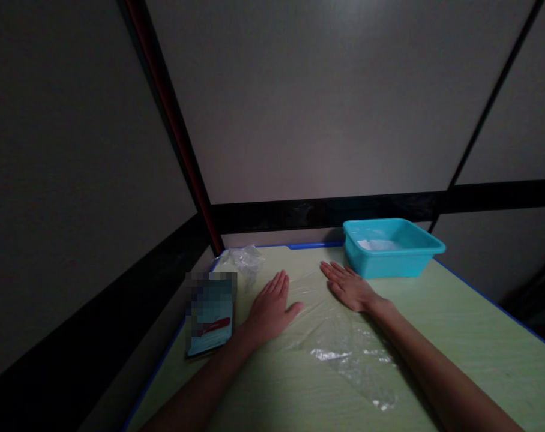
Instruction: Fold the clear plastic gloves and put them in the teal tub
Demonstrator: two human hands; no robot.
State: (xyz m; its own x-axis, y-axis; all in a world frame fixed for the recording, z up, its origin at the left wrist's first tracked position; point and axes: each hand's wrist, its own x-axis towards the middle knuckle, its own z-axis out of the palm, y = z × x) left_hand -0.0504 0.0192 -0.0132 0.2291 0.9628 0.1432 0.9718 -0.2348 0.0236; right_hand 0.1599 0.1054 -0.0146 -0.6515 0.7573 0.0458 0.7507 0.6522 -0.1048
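Observation:
A thin, clear plastic bag lies spread on the table, with creases and shiny wrinkles toward its near end. My left hand rests flat on its left side, fingers together and thumb apart. Across from it, my right hand lies palm down at the right side, fingers stretched out and pointing away to the left. Neither hand grips anything. The right fingers are close to a turquoise plastic basin.
White material sits inside the basin. Another crumpled clear plastic piece lies at the far left. A partly blurred packet or book is beside my left forearm. Walls border the pale green table behind and at left.

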